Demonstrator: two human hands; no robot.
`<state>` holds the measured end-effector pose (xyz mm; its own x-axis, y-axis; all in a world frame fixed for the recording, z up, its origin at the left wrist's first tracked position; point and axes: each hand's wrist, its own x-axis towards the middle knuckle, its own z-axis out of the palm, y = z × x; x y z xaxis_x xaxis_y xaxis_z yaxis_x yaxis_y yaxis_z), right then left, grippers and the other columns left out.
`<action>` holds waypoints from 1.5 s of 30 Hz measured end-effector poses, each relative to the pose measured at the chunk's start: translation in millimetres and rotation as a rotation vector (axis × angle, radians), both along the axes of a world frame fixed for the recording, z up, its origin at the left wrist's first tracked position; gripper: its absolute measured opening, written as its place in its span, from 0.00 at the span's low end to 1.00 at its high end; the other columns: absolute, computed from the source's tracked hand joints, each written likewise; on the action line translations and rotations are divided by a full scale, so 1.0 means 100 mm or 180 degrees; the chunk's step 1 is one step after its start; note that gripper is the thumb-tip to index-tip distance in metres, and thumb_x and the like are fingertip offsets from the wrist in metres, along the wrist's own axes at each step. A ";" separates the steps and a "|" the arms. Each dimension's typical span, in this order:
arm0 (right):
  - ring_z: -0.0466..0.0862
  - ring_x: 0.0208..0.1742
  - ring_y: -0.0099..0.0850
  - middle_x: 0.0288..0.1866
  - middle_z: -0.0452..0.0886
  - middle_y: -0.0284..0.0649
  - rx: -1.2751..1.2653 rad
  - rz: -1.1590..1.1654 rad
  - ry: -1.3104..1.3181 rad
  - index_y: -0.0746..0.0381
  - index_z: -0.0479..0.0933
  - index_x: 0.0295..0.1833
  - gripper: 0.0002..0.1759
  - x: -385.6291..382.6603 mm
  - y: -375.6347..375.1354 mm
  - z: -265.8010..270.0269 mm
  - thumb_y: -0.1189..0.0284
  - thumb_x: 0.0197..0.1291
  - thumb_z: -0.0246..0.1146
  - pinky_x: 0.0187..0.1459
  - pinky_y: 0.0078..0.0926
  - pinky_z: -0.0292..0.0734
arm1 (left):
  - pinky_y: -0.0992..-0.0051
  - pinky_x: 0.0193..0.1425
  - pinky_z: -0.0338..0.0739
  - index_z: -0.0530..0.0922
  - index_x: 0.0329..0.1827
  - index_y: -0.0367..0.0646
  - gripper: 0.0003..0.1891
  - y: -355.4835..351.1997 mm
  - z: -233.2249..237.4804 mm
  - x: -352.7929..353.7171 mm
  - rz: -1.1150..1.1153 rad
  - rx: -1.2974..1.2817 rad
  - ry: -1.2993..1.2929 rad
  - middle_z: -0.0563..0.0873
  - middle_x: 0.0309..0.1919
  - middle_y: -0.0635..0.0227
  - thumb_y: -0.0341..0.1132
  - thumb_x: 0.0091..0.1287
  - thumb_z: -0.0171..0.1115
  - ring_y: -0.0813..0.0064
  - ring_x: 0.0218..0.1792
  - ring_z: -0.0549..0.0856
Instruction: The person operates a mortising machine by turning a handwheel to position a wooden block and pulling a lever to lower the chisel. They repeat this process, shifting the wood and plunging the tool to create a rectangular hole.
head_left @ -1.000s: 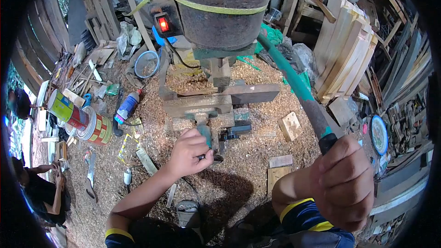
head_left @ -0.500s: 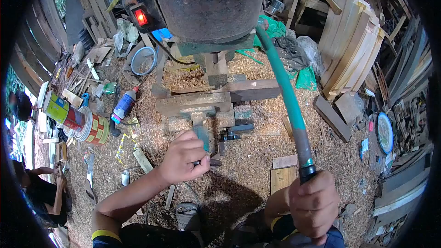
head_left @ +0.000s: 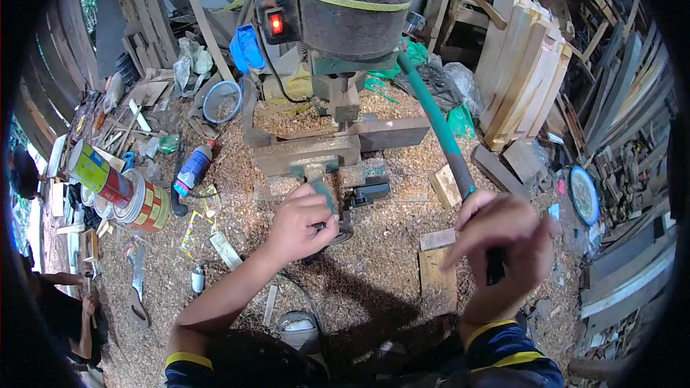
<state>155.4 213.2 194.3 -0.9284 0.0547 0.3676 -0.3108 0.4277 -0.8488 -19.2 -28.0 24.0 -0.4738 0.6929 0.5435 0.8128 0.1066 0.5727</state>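
My left hand is closed around a small dark handle at the front of the vise. The vise holds a dark wooden piece beneath the drill machine, whose red switch is lit. My right hand is at the lower end of the long green lever, blurred, with its fingers spread and apart from the black grip.
Cans and a blue bottle stand at the left. Another person's arms show at the far left. Stacked pale boards lean at the upper right. Wood shavings cover the ground.
My right hand has opened from around the lever's grip and risen slightly. My left hand has shifted a little right. The view has shifted, and the machine shows farther right.
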 end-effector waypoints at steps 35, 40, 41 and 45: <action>0.76 0.69 0.43 0.66 0.76 0.54 0.0011 -0.1840 -0.1020 0.68 0.65 0.76 0.36 -0.34 -0.13 -1.61 0.48 0.86 0.35 0.75 0.41 0.64 | 0.60 0.53 0.64 0.77 0.25 0.45 0.14 -0.11 -0.17 -0.31 -0.0889 0.0132 -0.0422 0.77 0.28 0.69 0.41 0.60 0.74 0.62 0.43 0.78; 0.68 0.81 0.50 0.78 0.68 0.59 0.0168 -0.1893 -0.0680 0.71 0.59 0.82 0.38 -0.51 -0.08 -2.17 0.49 0.86 0.36 0.82 0.45 0.57 | 0.61 0.51 0.64 0.75 0.23 0.46 0.15 -0.11 -0.16 -0.26 -0.0685 0.0024 -0.0303 0.76 0.27 0.68 0.39 0.56 0.75 0.61 0.44 0.79; 0.67 0.82 0.51 0.79 0.68 0.60 0.0178 -0.1907 -0.0641 0.71 0.58 0.82 0.38 -0.53 -0.05 -2.30 0.50 0.86 0.36 0.82 0.46 0.57 | 0.61 0.51 0.64 0.75 0.23 0.46 0.15 -0.11 -0.15 -0.26 -0.0681 0.0004 -0.0299 0.76 0.27 0.68 0.39 0.56 0.75 0.61 0.44 0.79; 0.66 0.82 0.53 0.79 0.67 0.60 0.0291 -0.2067 -0.0432 0.72 0.59 0.81 0.36 -0.66 -0.03 -2.63 0.54 0.85 0.38 0.82 0.48 0.55 | 0.60 0.50 0.64 0.76 0.24 0.47 0.14 -0.12 -0.14 -0.25 -0.0648 -0.0009 -0.0228 0.78 0.28 0.70 0.39 0.54 0.75 0.61 0.43 0.79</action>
